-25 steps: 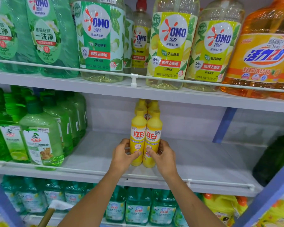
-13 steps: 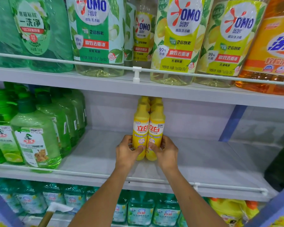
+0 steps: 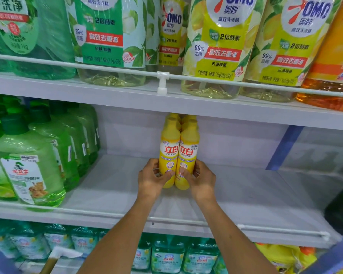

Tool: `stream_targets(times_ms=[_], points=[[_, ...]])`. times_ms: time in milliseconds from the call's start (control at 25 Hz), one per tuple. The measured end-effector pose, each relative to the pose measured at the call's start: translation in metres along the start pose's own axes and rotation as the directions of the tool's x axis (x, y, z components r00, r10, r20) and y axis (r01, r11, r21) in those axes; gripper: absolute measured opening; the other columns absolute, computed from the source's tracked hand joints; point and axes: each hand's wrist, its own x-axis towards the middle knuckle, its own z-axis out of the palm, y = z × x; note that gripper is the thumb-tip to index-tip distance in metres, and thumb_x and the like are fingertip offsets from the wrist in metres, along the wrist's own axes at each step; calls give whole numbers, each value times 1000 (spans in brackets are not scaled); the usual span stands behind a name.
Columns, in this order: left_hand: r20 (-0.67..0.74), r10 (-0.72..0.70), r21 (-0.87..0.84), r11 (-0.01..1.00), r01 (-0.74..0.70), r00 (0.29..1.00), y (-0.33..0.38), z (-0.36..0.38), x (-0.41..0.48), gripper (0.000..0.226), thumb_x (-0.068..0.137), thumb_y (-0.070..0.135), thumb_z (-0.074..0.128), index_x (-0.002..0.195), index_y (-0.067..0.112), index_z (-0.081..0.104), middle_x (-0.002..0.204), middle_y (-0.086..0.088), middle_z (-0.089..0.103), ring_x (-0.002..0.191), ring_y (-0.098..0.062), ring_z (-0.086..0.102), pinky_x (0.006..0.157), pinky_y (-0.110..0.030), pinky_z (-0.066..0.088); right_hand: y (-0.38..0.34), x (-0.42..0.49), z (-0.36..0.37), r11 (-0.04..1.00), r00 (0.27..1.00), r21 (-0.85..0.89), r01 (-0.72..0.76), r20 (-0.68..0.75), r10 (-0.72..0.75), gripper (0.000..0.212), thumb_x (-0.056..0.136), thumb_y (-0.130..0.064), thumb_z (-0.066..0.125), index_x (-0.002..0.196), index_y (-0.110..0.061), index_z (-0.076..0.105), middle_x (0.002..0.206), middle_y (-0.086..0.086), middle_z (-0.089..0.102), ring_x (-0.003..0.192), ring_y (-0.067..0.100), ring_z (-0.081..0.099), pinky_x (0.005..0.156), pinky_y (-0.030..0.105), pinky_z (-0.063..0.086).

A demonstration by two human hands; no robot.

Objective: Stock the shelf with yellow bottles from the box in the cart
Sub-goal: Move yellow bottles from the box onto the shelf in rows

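Yellow bottles (image 3: pixel 178 155), two of them side by side and upright, are sitting about mid-depth on the middle shelf (image 3: pixel 246 194), labels facing out. The left hand (image 3: pixel 151 178) wraps the left one and the right hand (image 3: pixel 203 179) wraps the right one, low down on the bodies, with the fingers (image 3: pixel 169 173) curled round and both thumbs pressed on the front labels, so it's a firm grip on each bottle, nothing let go yet. Compared with a second ago the pair has slid deeper in, away from the front rail (image 3: pixel 285 231) and up close to two more yellow caps (image 3: pixel 174 116) peeking out right behind them. Grip looks the same as it was, only the position changed. Can't honestly tell if the bases are fully down on the shelf or just skimming it. My read is that this pair is basically placed, tucked in as the second row, and the next thing would be letting go and heading back for more. To the left stands a row of green pump bottles (image 3: pixel 28 165), well apart from the yellow ones, with lots of bare shelf on the right, so plenty left to fill. Box and cart aren't in shot.
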Motion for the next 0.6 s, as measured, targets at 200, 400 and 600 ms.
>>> stream_targets(times_ms=[200, 400, 600], points=[[-2, 0, -6, 1000, 0, 1000, -1, 1, 2, 48, 70, 26, 91, 110, 18, 67, 102, 5, 74, 91, -9, 71, 83, -28, 60, -1, 1, 0, 1000, 1000, -21, 8, 7, -8, 30, 79, -28, 85, 100, -38, 64, 89, -29, 66, 80, -18, 63, 68, 1, 45], [0, -22, 10, 1000, 22, 1000, -3, 2, 3, 48, 70, 28, 91, 110, 19, 66, 103, 5, 74, 92, -12, 72, 84, -35, 61, -2, 3, 1, 998, 1000, -54, -13, 2, 13, 32, 79, -29, 85, 97, -41, 63, 88, -26, 67, 80, -20, 63, 68, 1, 46], [8, -30, 40, 999, 29, 1000, 2, 2, 1, 48, 69, 28, 92, 109, 21, 65, 101, 6, 72, 91, -12, 71, 84, -32, 60, -5, 2, 0, 995, 999, -93, -41, 11, 42, 31, 80, -32, 84, 101, -40, 63, 91, -23, 68, 79, -19, 62, 69, -1, 44]])
